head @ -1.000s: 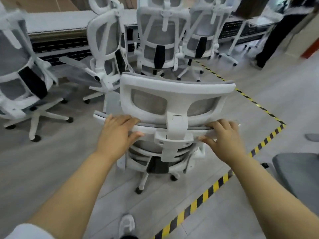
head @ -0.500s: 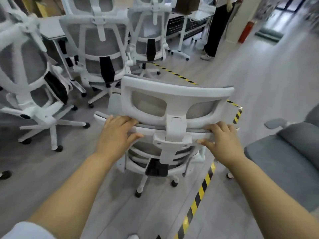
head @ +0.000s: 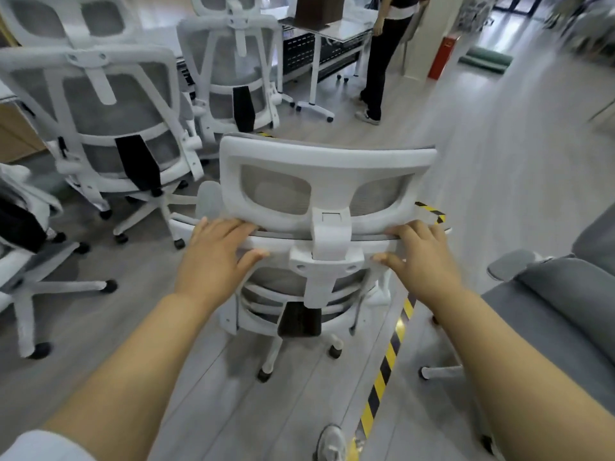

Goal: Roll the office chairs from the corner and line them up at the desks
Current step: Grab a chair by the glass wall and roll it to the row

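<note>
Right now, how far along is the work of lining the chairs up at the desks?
Done: I see no chair plainly lined up at the desk. In hand: the left hand and the right hand grip the back of one white chair beside the striped floor tape. Left: the other chairs stand bunched together on the left.

This is an office: many white mesh office chairs (head: 109,128) on wheels stand together beside a white desk (head: 349,28), on grey floor (head: 499,144) with yellow-black tape (head: 382,377).
</note>
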`<act>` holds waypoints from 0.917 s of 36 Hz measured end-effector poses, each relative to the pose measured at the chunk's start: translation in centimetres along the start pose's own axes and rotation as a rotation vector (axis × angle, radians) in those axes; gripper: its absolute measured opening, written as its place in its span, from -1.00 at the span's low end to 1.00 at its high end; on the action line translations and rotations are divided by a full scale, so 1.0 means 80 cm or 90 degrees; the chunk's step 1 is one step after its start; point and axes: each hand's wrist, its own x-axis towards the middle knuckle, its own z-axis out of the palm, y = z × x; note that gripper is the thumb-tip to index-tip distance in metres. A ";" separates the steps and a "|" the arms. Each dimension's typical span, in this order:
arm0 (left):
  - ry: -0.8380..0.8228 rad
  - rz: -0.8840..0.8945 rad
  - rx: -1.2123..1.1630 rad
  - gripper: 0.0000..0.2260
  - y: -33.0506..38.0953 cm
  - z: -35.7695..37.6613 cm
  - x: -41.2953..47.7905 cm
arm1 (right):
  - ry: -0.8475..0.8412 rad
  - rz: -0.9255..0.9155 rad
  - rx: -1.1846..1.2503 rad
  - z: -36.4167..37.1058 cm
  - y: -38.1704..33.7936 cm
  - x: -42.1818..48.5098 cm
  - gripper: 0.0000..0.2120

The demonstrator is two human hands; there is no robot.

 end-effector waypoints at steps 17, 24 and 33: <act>0.004 -0.027 -0.016 -0.42 0.068 0.124 0.265 | -0.014 -0.021 -0.027 -0.009 0.168 0.263 -0.50; 0.007 0.006 -0.020 -0.50 0.068 0.175 0.378 | 0.002 -0.006 -0.040 -0.002 0.220 0.363 -0.52; -0.004 0.043 -0.040 -0.54 0.075 0.229 0.517 | -0.012 0.046 -0.040 -0.002 0.283 0.487 -0.52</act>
